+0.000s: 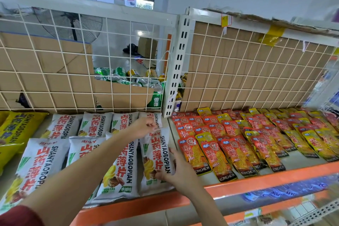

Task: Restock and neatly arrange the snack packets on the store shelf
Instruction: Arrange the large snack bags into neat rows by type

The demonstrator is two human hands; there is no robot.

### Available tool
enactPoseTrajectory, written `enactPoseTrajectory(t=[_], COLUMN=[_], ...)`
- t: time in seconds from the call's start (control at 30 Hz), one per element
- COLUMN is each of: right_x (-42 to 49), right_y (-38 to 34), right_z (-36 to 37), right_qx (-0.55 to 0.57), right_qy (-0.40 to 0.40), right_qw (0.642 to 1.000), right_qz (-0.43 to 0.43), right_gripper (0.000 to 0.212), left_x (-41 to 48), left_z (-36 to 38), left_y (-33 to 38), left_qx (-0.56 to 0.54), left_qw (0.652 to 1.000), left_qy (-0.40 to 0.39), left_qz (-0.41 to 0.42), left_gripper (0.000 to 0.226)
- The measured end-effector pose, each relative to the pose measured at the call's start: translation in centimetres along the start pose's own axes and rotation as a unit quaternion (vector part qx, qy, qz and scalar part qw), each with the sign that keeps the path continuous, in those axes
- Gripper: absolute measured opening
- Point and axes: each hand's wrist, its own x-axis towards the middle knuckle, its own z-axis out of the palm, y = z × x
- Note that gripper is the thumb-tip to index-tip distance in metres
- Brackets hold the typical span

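Currently straightening white packet (158, 154), stretched between both sets of fingers. Left hand (144, 124) pinches top seam; right hand (175, 171) apparently grips lower edge. Next: nudge flush against neighbour packet (121, 167), release.

At nine o'clock the yellow bag (14, 130) is cut off by the picture's edge. The left forearm (88, 167) hides the middles of two front-row white packets (119, 170). At four o'clock the blue packets (286, 189) are blurred, their print unreadable. At eleven o'clock cardboard (45, 57) hides the foot of the fan (67, 5)
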Motion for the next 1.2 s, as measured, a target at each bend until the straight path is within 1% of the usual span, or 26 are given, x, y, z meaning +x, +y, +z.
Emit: enactPoseTrajectory(t=[0.07,0.2,0.33,0.4,0.5,0.6,0.67,0.77,0.87,0.9,0.97,1.03,1.07,1.1,1.2], right_x=[0.1,0.3,0.3,0.3,0.1,0.1,0.1,0.3,0.7,0.8,1.1,1.0,0.9,0.8,0.5], right_y=[0.0,0.0,0.1,0.1,-0.1,-0.1,0.0,0.3,0.0,-0.1,-0.6,-1.2,-1.5,-1.7,-2.1], right_z=[-0.3,-0.9,-0.8,-0.7,-0.5,-0.4,-0.3,-0.2,-0.1,0.2,0.8,1.6,1.9,2.2,2.9], right_qx=[-0.017,-0.055,-0.073,-0.084,-0.100,-0.106,-0.085,-0.067,-0.108,-0.121,-0.143,-0.179,-0.196,-0.211,-0.251], right_qy=[-0.019,-0.054,-0.052,-0.044,-0.030,-0.028,-0.024,0.013,0.053,0.061,0.064,0.056,0.053,0.047,0.033], right_qw=[1.000,0.997,0.996,0.995,0.994,0.993,0.995,0.997,0.989,0.985,0.980,0.975,0.972,0.969,0.959], right_qz=[-0.009,-0.007,-0.012,-0.017,-0.035,-0.045,-0.040,-0.043,-0.085,-0.103,-0.123,-0.122,-0.120,-0.119,-0.127], right_gripper=[0.091,0.090,0.086,0.083,0.084,0.080,0.077,0.084,0.082,0.081,0.080,0.081,0.084,0.088,0.095], left_x=[0.1,-0.2,-0.8,-1.2,-1.9,-3.0,-4.1,-6.6,-10.3,-11.5,-13.8,-15.2,-15.6,-15.9,-16.2], left_z=[0.1,0.2,0.5,0.7,0.9,1.2,1.3,1.4,1.4,1.6,2.2,3.4,4.0,4.5,5.3], left_y=[-0.2,-0.1,0.1,0.1,0.0,0.0,-0.1,-0.9,-2.2,-2.8,-3.7,-4.7,-5.2,-5.7,-6.2], left_qx=[0.012,0.054,0.113,0.134,0.166,0.166,0.156,0.152,0.145,0.151,0.177,0.202,0.209,0.221,0.263], left_qw=[1.000,0.999,0.992,0.987,0.979,0.978,0.976,0.968,0.959,0.959,0.963,0.964,0.963,0.959,0.945], left_qy=[-0.007,-0.003,0.035,0.066,0.097,0.109,0.134,0.192,0.241,0.240,0.205,0.171,0.170,0.175,0.185], left_qz=[-0.006,0.004,0.037,0.051,0.068,0.066,0.064,0.046,0.024,0.016,0.007,0.015,0.027,0.043,0.062], left_gripper=[0.020,0.022,0.023,0.021,0.020,0.026,0.032,0.038,0.044,0.049,0.067,0.086,0.092,0.094,0.084])
